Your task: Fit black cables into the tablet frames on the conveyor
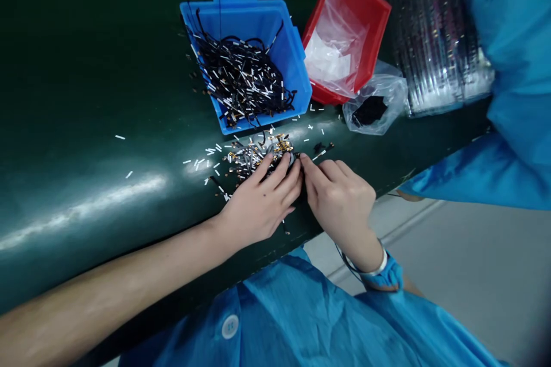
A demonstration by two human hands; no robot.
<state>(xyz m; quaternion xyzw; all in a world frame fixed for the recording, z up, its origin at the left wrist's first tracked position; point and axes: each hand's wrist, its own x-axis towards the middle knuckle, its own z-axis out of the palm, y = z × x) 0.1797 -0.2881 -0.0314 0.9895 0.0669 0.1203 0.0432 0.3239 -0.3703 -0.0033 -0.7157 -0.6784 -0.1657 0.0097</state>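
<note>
My left hand (262, 200) lies palm down over the near side of a pile of small flex cables (249, 155), its fingers stretched out on them. The pile mixes grey and black strips with gold-coloured ends, and part of it is hidden under that hand. At the pile's right edge, my right hand (338, 198) is closed in a pinch, its fingertips beside the left fingers. A dark bit shows at the pinch, too small to make out. Just behind the pile stands a blue bin (262, 17) holding many black cables (245, 77) with white tabs.
Small white strips (210, 152) are scattered on the green table (107, 86). Right of the blue bin are a red bin (374, 17) with clear bags and a plastic bag (387, 106) with black contents. Stacked clear trays (443, 51) lie by a co-worker's blue sleeve (512, 40).
</note>
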